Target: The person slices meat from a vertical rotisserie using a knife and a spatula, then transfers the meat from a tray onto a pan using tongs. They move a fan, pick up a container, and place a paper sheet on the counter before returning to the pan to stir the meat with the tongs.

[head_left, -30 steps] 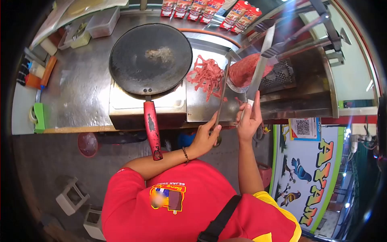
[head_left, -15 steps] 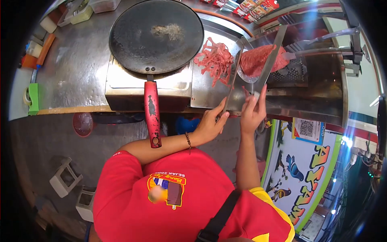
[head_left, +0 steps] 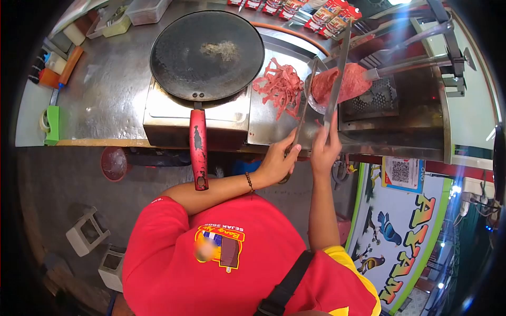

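Note:
My left hand (head_left: pixel 278 162) is closed round the handle of a thin sharpening steel (head_left: pixel 305 102), which points away from me over the metal tray. A long knife (head_left: pixel 340 73) is gripped in my right hand (head_left: pixel 325 150), its blade slanting up and away across a kebab meat cone (head_left: pixel 348 85). The cone lies sideways on a spit (head_left: pixel 406 66). Between the two tools a round metal plate (head_left: pixel 319 108) shows at the cone's wide end. A heap of sliced meat (head_left: pixel 281 87) rests on the tray (head_left: pixel 263 126) left of the steel.
A black flat pan (head_left: pixel 184 58) with a worn red handle (head_left: pixel 198 150) sits on the stove (head_left: pixel 168 113), its handle jutting past the counter edge. Red sachets (head_left: pixel 329 13) hang at the back. A perforated metal plate (head_left: pixel 377 100) lies below the cone.
The knife has swung to a steeper angle and shifted left, nearer the steel, along with my right hand. My left hand stays nearly in place. The whole view has shifted slightly.

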The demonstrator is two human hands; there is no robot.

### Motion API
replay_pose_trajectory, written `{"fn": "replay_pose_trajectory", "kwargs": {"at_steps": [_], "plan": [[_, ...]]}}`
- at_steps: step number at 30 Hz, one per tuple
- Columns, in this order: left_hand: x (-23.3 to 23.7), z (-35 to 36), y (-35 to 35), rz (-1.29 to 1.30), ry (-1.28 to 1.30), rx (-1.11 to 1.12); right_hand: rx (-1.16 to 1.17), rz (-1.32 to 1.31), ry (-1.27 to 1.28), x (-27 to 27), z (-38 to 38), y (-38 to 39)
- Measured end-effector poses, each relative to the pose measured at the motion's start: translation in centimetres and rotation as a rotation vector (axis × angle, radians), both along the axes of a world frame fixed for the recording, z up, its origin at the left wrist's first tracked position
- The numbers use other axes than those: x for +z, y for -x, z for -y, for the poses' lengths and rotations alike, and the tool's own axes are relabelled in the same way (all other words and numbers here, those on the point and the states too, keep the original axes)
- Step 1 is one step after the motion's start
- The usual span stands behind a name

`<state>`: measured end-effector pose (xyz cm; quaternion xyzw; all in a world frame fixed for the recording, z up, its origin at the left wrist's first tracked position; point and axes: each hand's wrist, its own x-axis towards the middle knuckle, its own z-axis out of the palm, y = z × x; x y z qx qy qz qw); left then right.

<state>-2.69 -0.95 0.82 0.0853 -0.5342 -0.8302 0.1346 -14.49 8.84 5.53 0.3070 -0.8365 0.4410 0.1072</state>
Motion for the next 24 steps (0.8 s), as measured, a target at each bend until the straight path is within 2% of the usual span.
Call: {"fn": "replay_pose_trajectory", "kwargs": {"at_steps": [4,8,11,13,16,19,20,23,24], "plan": [[0.9,-0.2,1.0,-0.015,-0.118,-0.018,0.004,0.119,-0.03,0.0,-0.4,0.3],[0.6,-0.3,1.4,-0.008,-0.131,-0.026,0.03,0.04,-0.025,-4.6,-5.4,-3.1],[0.6,-0.7,1.4,0.003,-0.112,-0.013,0.007,0.117,-0.018,-5.1,-6.0,-2.9],[1.4,-0.6,1.4,0.014,-0.108,-0.01,0.09,-0.057,-0.038,-2.6,-2.9,0.0],[0.9,-1.0,2.3,-0.017,-0.146,0.006,0.079,-0.011,-0.109,-0.6,-1.3,0.5],[0.7,-1.2,2.9,-0.037,-0.182,0.005,0.066,0.01,-0.095,-4.1,-5.4,-1.3],[0.5,-1.3,2.9,-0.039,-0.186,0.017,0.074,0.132,-0.035,-5.1,-6.9,-2.8],[0.5,-1.3,2.9,-0.028,-0.18,0.016,0.04,0.194,-0.123,-4.7,-8.5,-4.4],[0.7,-1.3,2.8,-0.028,-0.174,0.024,0.081,0.091,-0.115,-4.8,-7.9,-3.1]]}}
